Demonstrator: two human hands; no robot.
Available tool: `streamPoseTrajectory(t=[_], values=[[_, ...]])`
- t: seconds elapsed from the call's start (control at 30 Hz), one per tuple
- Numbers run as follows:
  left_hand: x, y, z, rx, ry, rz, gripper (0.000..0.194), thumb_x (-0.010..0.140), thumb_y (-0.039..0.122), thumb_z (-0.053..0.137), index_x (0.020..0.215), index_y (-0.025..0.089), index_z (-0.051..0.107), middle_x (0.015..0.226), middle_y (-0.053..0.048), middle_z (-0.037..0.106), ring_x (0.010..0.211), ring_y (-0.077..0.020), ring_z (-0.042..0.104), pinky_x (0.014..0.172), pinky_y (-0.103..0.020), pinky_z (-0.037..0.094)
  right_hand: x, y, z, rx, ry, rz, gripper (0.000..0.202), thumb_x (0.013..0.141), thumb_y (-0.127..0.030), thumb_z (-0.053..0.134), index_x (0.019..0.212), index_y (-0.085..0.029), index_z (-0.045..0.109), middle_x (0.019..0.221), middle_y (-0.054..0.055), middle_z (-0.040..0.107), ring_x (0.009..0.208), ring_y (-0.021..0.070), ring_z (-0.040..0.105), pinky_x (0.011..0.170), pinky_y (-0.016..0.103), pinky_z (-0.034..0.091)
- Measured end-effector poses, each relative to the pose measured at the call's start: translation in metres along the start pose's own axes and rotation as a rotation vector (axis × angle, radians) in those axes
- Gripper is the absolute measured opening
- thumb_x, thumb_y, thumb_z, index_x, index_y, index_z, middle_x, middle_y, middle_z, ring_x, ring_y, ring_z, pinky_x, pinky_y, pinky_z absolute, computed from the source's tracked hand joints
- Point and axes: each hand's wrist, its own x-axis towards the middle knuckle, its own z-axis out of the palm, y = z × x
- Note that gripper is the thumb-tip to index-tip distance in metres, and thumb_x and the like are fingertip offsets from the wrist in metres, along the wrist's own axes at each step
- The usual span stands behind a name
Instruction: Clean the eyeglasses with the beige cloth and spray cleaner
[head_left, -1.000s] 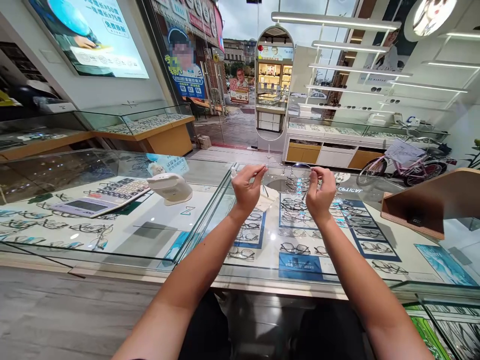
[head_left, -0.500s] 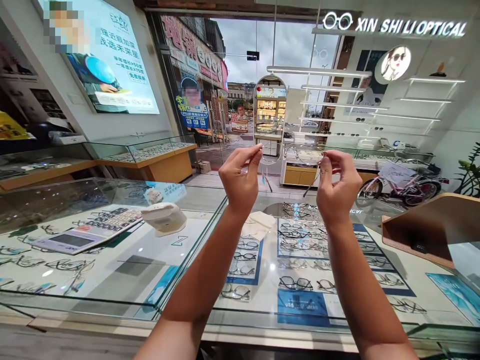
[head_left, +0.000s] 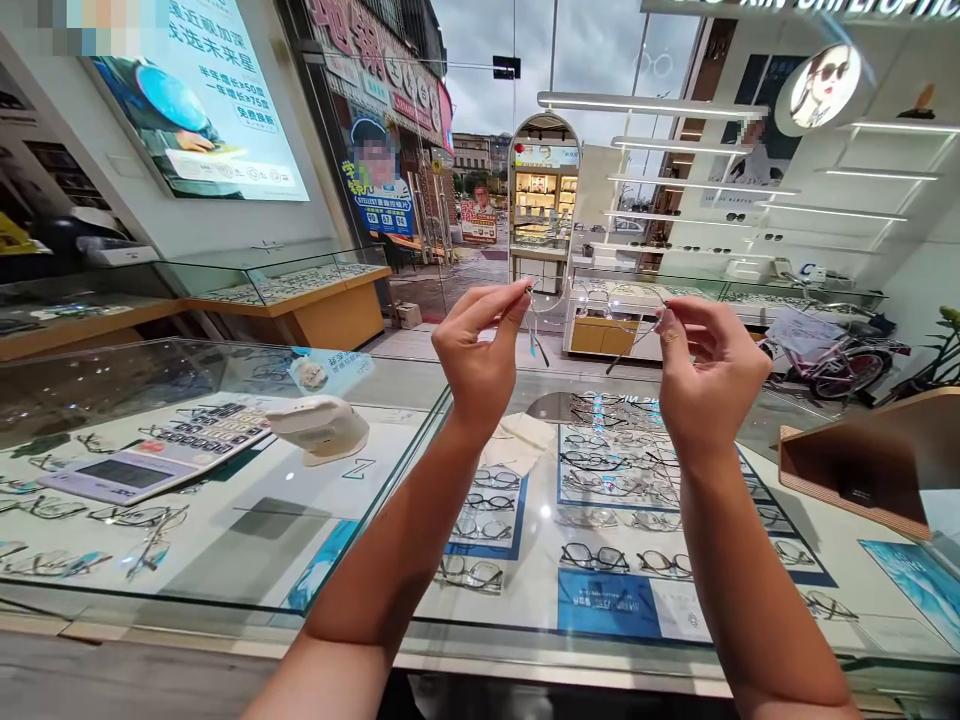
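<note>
My left hand (head_left: 480,345) pinches the left side of a thin-rimmed pair of eyeglasses (head_left: 596,303), held up in front of me above the glass counter. My right hand (head_left: 705,370) pinches the other side of the same eyeglasses between thumb and fingers. The clear lenses are hard to make out against the bright shop behind. Two dark-tipped temples hang down between my hands, with a small blue tag near the left one. A crumpled pale cloth (head_left: 521,443) lies beneath, on the counter.
Rows of eyeglasses (head_left: 592,556) lie in the glass display counter. On the left are a calculator (head_left: 112,478) and a cream-coloured device (head_left: 319,428). A wooden stand (head_left: 851,480) is at the right. An oval mirror (head_left: 541,215) stands beyond the counter, and a bicycle (head_left: 847,365) is farther right.
My right hand has shifted to the right, so my hands are farther apart. The eyeglasses stay held between them. The camera view has tilted slightly down, and the background has moved up.
</note>
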Motion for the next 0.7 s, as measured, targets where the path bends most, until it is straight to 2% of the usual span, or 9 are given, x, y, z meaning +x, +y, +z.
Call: streamPoseTrajectory(t=[0.2, 0.4, 0.57, 0.7], values=[[-0.0018, -0.0024, 0.0042, -0.071, 0.043, -0.084, 0.016, 0.097, 0.037, 0.075, 0.11, 0.031, 0.082, 0.105, -0.002, 0.081, 0.092, -0.0146, 0.075, 0.076, -0.027, 0.062, -0.0017, 0.0028, 0.0055, 0.004, 0.002, -0.025, 0.019, 0.102, -0.036, 0.063, 0.11, -0.025, 0.076, 0.099, 0.003, 0.079, 0.087, 0.0188, 0.077, 0.079, 0.037, 0.064], [-0.0042, -0.0017, 0.0066, -0.038, 0.058, -0.06, 0.017, 0.1, 0.038, 0.071, 0.113, 0.034, 0.081, 0.111, -0.003, 0.078, 0.105, -0.018, 0.074, 0.075, -0.029, 0.063, -0.0021, -0.0012, 0.0076, -0.029, 0.019, -0.049, 0.019, 0.101, -0.037, 0.062, 0.108, -0.025, 0.075, 0.1, 0.004, 0.08, 0.088, 0.02, 0.078, 0.08, 0.038, 0.066], [-0.0058, 0.0012, 0.0066, -0.02, 0.005, -0.062, 0.019, 0.1, 0.036, 0.07, 0.116, 0.037, 0.08, 0.112, -0.003, 0.077, 0.105, -0.0184, 0.072, 0.077, -0.032, 0.063, -0.0023, 0.0034, 0.0071, -0.006, 0.03, -0.036, 0.023, 0.102, -0.038, 0.058, 0.114, -0.027, 0.075, 0.106, 0.007, 0.079, 0.092, 0.0235, 0.077, 0.084, 0.045, 0.066], [-0.0072, 0.0032, 0.0066, 0.021, -0.05, -0.062, 0.026, 0.104, 0.036, 0.061, 0.124, 0.038, 0.078, 0.119, -0.004, 0.076, 0.107, -0.0196, 0.072, 0.081, -0.034, 0.062, -0.0035, 0.0071, 0.0067, 0.02, -0.008, -0.057, 0.034, 0.102, -0.036, 0.052, 0.129, -0.029, 0.072, 0.12, 0.011, 0.076, 0.108, 0.0283, 0.075, 0.096, 0.055, 0.063]])
